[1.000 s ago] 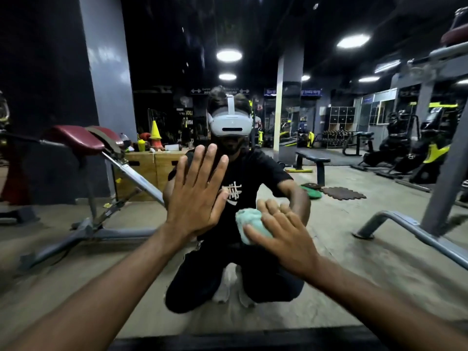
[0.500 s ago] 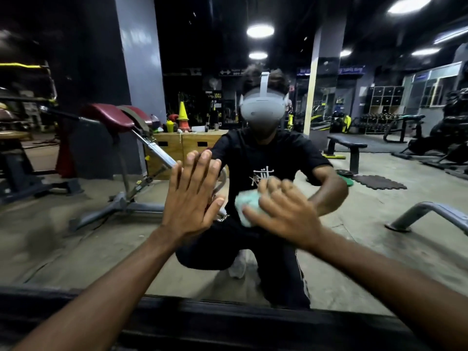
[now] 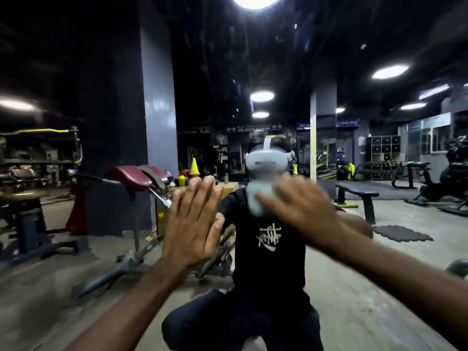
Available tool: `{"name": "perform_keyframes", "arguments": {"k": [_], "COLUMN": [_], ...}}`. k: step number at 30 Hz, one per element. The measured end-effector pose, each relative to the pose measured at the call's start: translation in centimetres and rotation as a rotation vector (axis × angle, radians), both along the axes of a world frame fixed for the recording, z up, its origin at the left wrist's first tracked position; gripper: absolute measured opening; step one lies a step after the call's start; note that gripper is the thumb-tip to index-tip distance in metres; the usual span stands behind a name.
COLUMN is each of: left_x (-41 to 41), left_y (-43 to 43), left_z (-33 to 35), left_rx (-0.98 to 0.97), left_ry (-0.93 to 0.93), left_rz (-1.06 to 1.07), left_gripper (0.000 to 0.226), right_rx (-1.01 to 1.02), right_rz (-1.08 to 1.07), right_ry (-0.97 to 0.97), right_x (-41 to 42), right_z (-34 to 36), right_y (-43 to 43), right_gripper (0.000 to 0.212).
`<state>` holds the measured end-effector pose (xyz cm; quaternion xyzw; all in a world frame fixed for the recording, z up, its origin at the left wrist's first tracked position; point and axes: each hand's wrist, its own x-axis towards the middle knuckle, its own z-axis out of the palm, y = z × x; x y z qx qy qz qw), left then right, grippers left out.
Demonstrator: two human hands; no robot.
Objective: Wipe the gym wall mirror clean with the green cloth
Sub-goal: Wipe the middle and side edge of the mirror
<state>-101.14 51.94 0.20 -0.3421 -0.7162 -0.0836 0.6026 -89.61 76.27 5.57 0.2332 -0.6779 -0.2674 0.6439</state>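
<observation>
Left hand [image 3: 192, 224]: lay flat against the mirror [image 3: 367, 287], fingers [image 3: 202, 196] straight and pressed together, tips upward
Right hand [image 3: 298, 214]: was laid over the green cloth [image 3: 258, 198], pressing it to the glass; motion blur hid whether its fingers were curled or straight, so I cannot tell
Green cloth: bunched under and just beyond the right fingertips, level with the left fingertips and to their right
Gap: a narrow strip of bare glass lay between the left fingers and the cloth; the two were apart
Cloth edges: its left and lower margins showed past the right fingertips; the rest was covered by the hand
Open room: glass ran on above both sets of fingertips, left of the left fingers and right of the right wrist
Reflection: a red-padded bench [image 3: 134, 176] showed left of the left fingers
</observation>
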Motion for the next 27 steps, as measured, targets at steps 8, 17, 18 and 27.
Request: {"name": "perform_keyframes", "arguments": {"k": [8, 17, 18, 27], "left_x": [-2.5, -4.5, -4.7, -5.1], "left_y": [-6.4, -8.9, -9.1, -10.1], "left_z": [6.8, 8.4, 8.3, 10.3], "left_rx": [-0.089, -0.122, -0.112, -0.035], "left_ry": [-0.015, 0.05, 0.055, 0.02], "left_rz": [0.097, 0.058, 0.054, 0.053], "left_gripper": [0.071, 0.074, 0.074, 0.075], "right_rx": [-0.039, -0.457, -0.386, -0.52], "right_rz": [-0.015, -0.03, -0.027, -0.084], "right_ry": [-0.06, 0.144, 0.103, 0.176], "right_x": [-2.4, -3.4, -3.8, -2.9], "right_z": [-0.4, 9.0, 6.7, 12.9], "right_y": [-6.0, -7.6, -8.7, -8.3], "right_gripper": [0.025, 0.054, 0.049, 0.046]}}
